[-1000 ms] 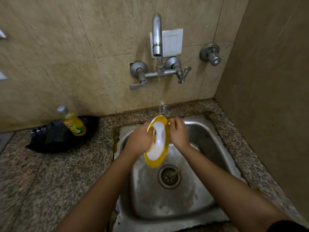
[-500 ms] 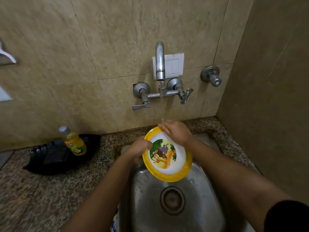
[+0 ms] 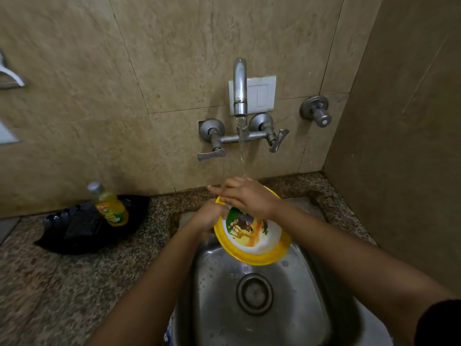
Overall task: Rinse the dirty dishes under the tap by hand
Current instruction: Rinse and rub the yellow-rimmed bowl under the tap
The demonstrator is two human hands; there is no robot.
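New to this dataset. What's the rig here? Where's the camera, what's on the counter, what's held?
No machine, no grip: a person's two bare hands. The picture comes from a camera worn on the head, looking down. The left hand holds a yellow-rimmed plate by its edge over the steel sink; the right hand lies across its top, under water running from the tap. On the stone counter: a yellow bottle on what looks like a black tray.

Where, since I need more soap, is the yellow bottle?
In the head view, the yellow bottle rests left of the sink, on a black tray by the wall.
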